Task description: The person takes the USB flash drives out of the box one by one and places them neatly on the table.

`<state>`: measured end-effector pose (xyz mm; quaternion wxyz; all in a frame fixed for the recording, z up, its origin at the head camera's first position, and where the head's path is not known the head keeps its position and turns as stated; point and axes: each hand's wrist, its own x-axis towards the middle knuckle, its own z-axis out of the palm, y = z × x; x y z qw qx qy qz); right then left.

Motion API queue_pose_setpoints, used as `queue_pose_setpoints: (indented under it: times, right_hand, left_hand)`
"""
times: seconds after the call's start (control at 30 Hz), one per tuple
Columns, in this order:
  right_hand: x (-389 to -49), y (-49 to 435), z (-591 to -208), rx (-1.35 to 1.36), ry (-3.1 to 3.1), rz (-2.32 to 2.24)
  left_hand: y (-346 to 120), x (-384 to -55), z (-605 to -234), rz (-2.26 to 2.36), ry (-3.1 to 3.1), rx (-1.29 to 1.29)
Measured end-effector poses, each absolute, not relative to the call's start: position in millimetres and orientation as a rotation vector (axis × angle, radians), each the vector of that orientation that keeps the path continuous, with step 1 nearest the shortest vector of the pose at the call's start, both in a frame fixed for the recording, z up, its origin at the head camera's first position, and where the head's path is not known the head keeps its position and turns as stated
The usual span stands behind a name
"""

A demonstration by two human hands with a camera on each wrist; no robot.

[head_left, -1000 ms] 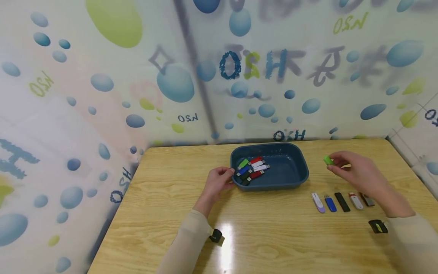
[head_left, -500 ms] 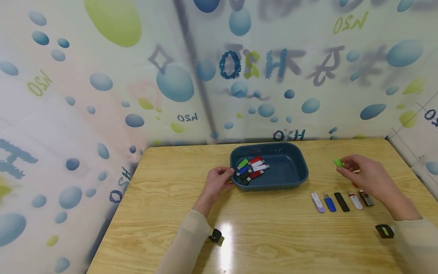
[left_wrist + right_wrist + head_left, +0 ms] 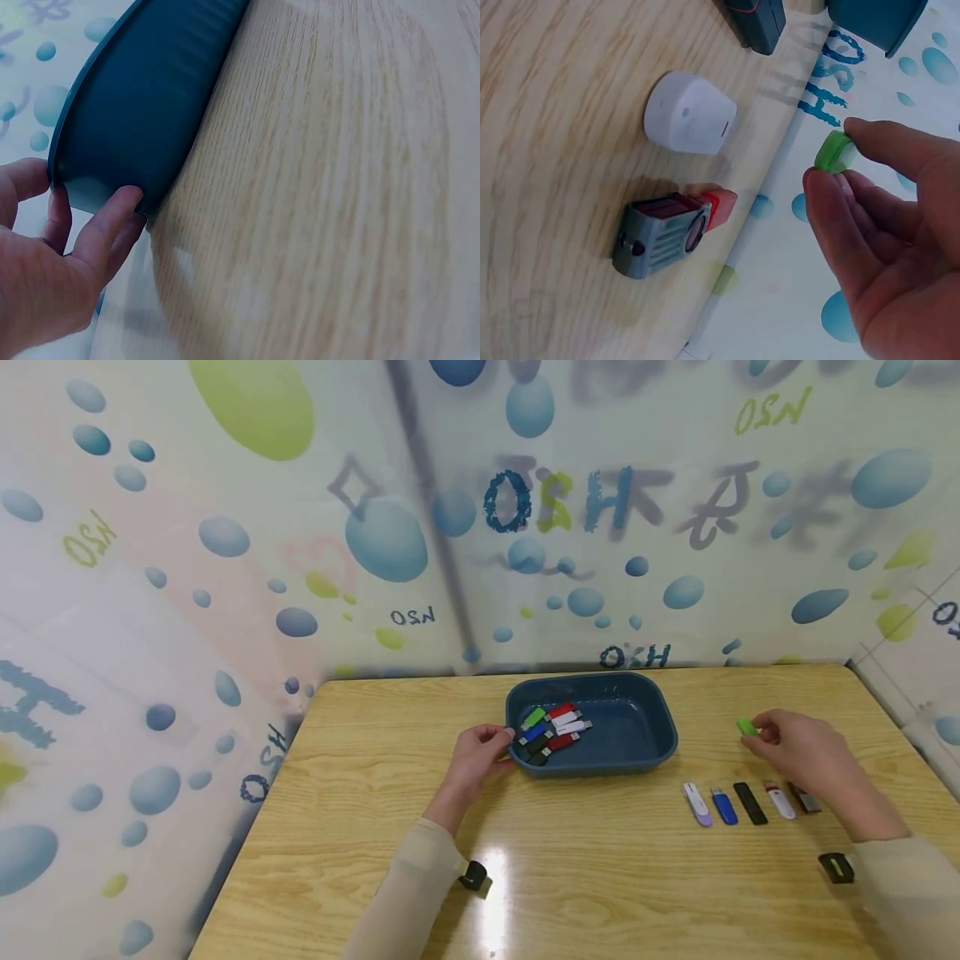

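Observation:
At the left end of a dark blue plastic bin, my left hand grips the rim and wall. In the left wrist view, its fingers lie against the bin's outer wall. My right hand pinches a small green USB stick between thumb and fingertips, above the table right of the bin. Several coloured USB sticks lie at the bin's left end. Below the right hand, a row holds a white-and-purple stick, a blue one, a black one, a white one and a grey swivel one.
The wooden table ends at a patterned wall covering close behind the bin. A black strap piece sits by the left sleeve, another black strap piece by the right sleeve.
My right hand has moved rightward from near the bin, then slightly toward me, still pinching the green USB stick. The left hand and the bin have stayed in place.

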<state>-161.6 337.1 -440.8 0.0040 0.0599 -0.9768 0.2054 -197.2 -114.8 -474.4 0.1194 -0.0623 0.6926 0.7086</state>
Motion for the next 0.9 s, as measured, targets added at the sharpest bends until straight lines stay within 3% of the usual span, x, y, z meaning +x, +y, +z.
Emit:
queue_pose_setpoints:
  times: [0.9]
  right_hand:
    - [-162, 321, -452, 0.063, -3.242, 0.67]
  left_hand:
    - [-114, -197, -475, 2.093, 1.984, -0.209]
